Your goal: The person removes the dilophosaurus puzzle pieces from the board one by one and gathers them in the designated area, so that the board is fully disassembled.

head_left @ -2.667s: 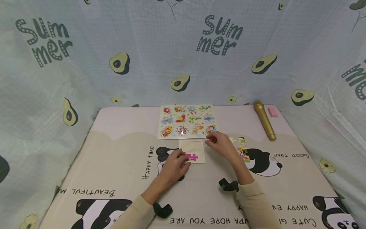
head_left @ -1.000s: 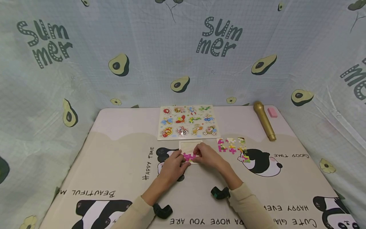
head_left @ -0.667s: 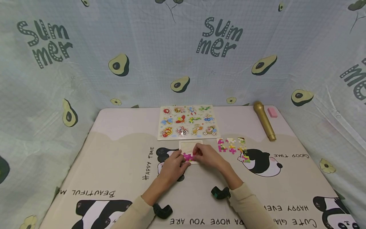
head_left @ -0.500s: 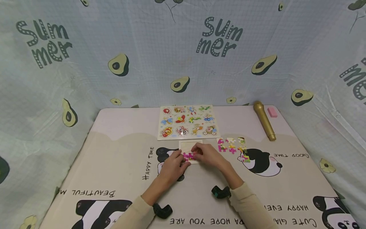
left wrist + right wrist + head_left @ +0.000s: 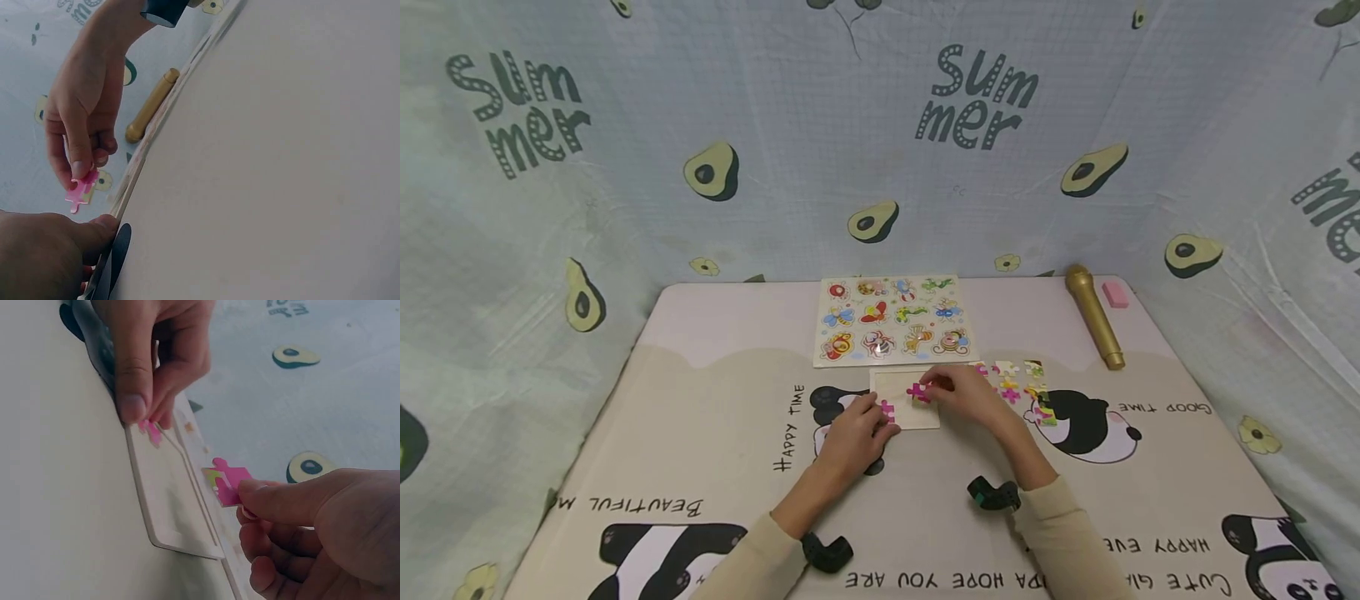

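My right hand (image 5: 973,396) pinches a pink jigsaw puzzle piece (image 5: 917,392) between thumb and fingers, raised over the right part of a small wooden puzzle tray (image 5: 891,382). Yellow-green also shows on that piece in the right wrist view, where it stands apart from the tray's surface. My left hand (image 5: 853,437) grips the tray's near left corner, thumb on the near side. Under its fingertips lies another pink puzzle piece (image 5: 150,431), partly covered. Several loose puzzle pieces (image 5: 1009,393) lie on the table to the right, some hidden behind the right hand.
A larger board with insect pictures (image 5: 891,321) lies just behind the tray. A gold, microphone-shaped stick (image 5: 1095,321) and a small pink block (image 5: 1116,293) rest at the back right. A printed cloth (image 5: 805,108) hangs behind the table.
The right hand has lifted the pink puzzle piece from beside the other one and moved it up and to the right. The left hand has stayed at the tray's corner.
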Available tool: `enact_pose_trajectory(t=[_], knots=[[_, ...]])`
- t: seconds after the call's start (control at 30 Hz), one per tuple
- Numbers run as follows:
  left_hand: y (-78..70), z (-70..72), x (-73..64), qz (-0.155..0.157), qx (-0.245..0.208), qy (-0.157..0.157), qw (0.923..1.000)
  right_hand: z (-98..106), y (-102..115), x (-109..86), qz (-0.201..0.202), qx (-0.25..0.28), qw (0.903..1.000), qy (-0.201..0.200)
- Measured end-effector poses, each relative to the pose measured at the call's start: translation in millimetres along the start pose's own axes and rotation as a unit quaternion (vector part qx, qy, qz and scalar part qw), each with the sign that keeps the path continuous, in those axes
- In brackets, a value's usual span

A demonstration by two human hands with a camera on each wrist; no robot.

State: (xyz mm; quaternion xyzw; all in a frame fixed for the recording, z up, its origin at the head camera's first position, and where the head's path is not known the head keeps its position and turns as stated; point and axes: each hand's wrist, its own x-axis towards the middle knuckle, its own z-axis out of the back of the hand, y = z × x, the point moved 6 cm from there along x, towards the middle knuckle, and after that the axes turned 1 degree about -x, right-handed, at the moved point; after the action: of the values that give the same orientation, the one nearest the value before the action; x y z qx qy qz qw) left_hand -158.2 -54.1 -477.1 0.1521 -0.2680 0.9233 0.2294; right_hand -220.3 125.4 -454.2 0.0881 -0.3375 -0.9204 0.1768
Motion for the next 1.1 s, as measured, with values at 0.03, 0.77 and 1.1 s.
enact_pose_trajectory(t=[0.03,0.77,1.1], knots=[[-0.2,-0.2,0.1,0.001,-0.001,0.001,1.0,2,-1,-0.3,-0.007,0.0,1.0,-0.003],[-1.3,-0.8,0.5,0.003,-0.002,-0.002,1.0,35,-26,-19.1,-0.043,0.012,0.9982,-0.039],[0.2,-1.0,0.5,0.0,-0.001,-0.006,1.0,54,-44,-36.0,-0.045,0.008,0.9975,-0.054]])
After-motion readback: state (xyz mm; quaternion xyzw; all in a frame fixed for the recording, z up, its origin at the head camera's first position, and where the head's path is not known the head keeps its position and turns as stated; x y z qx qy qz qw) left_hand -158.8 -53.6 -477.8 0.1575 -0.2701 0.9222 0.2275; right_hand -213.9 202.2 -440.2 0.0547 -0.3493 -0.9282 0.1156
